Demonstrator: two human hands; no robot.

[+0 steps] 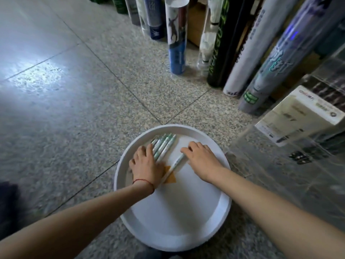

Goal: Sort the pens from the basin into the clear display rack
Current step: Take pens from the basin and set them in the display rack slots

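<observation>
A white round basin (173, 234) stands on the speckled floor. Inside, at its far left, several green-and-white pens (164, 144) lie side by side. My left hand (146, 166) rests on their near ends with its fingers curled over them. A single white pen (175, 163) lies diagonally in the middle, crossing an orange star-shaped mark (170, 178). My right hand (200, 158) lies over that pen's far end, fingertips touching it. The clear display rack (291, 165) stands on the floor to the right of the basin.
Tall shuttlecock tubes (177, 36) lean and stand along the back right. A cream pen box (302, 113) sits inside the clear rack. Open tiled floor stretches to the left and behind the basin.
</observation>
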